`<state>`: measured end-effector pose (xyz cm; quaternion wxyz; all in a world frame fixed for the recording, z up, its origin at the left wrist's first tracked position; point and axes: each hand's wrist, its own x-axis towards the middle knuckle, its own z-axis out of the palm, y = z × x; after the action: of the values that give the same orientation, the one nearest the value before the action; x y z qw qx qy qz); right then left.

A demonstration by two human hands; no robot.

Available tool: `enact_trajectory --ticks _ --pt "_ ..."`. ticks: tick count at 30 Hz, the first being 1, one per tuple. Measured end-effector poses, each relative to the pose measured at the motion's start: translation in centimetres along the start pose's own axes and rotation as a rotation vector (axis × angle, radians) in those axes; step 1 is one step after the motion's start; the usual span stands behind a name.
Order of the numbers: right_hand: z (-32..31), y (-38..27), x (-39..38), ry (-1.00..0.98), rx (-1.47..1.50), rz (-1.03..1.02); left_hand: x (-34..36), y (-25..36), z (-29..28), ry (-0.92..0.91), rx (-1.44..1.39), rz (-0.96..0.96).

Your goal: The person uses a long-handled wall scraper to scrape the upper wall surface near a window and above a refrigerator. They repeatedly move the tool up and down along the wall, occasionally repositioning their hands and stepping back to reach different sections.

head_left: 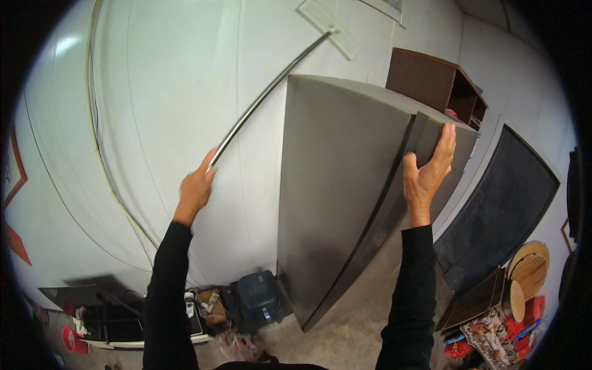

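My left hand (pixel 196 190) is closed around the metal pole of a flat mop (pixel 262 98), which slants up and to the right. Its white rectangular head (pixel 316 31) rests against or close to the white wall, above a tall grey refrigerator (pixel 342 160). My right hand (pixel 430 176) lies against the upper door edge of the refrigerator, thumb apart from the stretched fingers, holding nothing. Whether the mop head touches the wall I cannot tell.
A brown open-fronted wooden cabinet (pixel 422 77) stands behind the refrigerator top. A dark door (pixel 499 209) is at right, with round wooden boards (pixel 529 271) below it. At lower left are a low shelf (pixel 123 339) and a dark case (pixel 259 295). A cable (pixel 95 123) runs down the wall.
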<state>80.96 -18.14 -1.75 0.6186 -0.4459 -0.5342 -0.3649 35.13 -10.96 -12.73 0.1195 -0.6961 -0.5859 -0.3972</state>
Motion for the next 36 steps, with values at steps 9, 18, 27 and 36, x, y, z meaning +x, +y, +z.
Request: enact_trajectory --ticks 9,18,27,36 --pt "-0.4 -0.2 0.1 -0.044 -0.023 -0.005 6.5 4.9 0.5 -0.018 0.045 -0.045" --pt "-0.4 -0.4 0.0 -0.040 -0.037 -0.008 -9.3 -3.3 -8.3 0.245 0.273 -0.019" --pt "-0.4 -0.5 0.1 -0.028 -0.013 -0.009 -10.6 -4.9 -14.7 0.393 0.133 -0.074" --pt "-0.3 -0.1 0.0 -0.015 -0.013 -0.027 -3.1 -5.7 -17.2 0.282 0.192 -0.240"
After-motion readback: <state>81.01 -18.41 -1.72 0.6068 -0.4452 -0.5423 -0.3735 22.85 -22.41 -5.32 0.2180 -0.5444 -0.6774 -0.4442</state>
